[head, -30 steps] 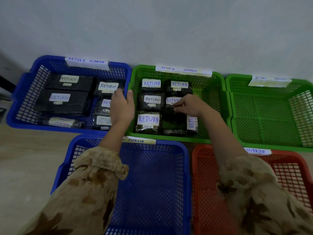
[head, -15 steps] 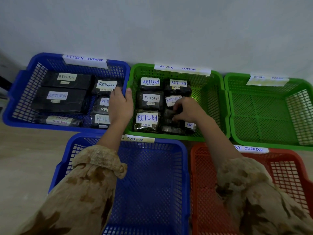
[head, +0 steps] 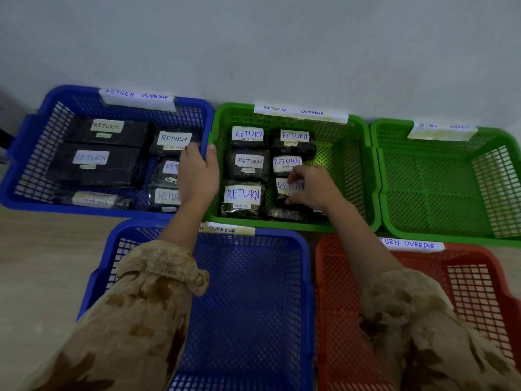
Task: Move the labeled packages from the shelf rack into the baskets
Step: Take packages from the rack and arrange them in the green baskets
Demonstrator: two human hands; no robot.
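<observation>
There were five baskets point(head: 282, 235): two blue, two green, one red. The left hand point(head: 197, 176) gripped the far blue basket's point(head: 31, 131) rim; the right hand point(head: 313, 190) pinched one RETURN package point(head: 284, 186) in the middle green basket point(head: 282, 225).

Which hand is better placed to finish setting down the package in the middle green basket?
Right. The right hand is inside the green basket, fingers pinching the package. The left hand grips the rims where the blue basket meets the green one.
</observation>
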